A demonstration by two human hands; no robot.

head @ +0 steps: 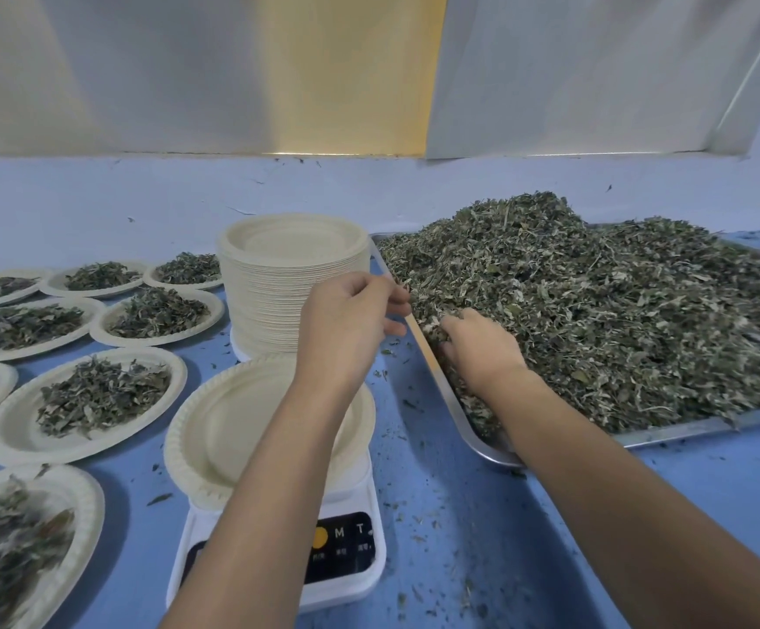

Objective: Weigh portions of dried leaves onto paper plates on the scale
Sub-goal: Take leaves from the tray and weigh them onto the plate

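Curled fingers of the right hand (477,347) dig into the dried leaves (618,311) near the left edge of the pile and close on a handful; the fingertips are buried in the leaves. The pile fills a metal tray (686,429) on the right side of the blue table (459,515).

The left hand (350,315) hovers above the table between the stack of plates (292,283) and the tray's left rim. Its fingers are loosely bent and hold nothing.

An empty paper plate (233,429) rests on the white scale (355,578), directly in front of the stack. The left forearm crosses over the plate's right side and hides part of the scale's display; the yellow button and the M and T keys remain visible.

Filled plates (97,397), each carrying a portion of leaves, lie side by side across the left side of the table. Loose leaf fragments are scattered on the table surface around the scale and along the tray.
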